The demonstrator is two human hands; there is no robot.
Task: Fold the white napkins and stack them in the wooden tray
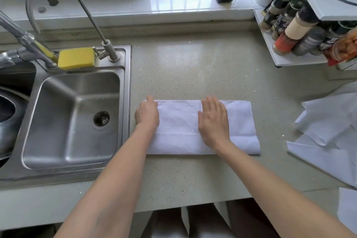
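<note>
Napkin [185, 127]: folded strip, flat on worktop [193, 67].
Left hand [147, 112]: fingers curled, gripping its left end.
Right hand [213, 120]: fingers straight, pressing the middle.

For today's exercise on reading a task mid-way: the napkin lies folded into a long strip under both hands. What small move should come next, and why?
Probably fold the napkin in half, left end over right. The left hand grips its left edge while the right hand presses flat near the middle, and the strip is still long. No wooden tray is in view.
</note>
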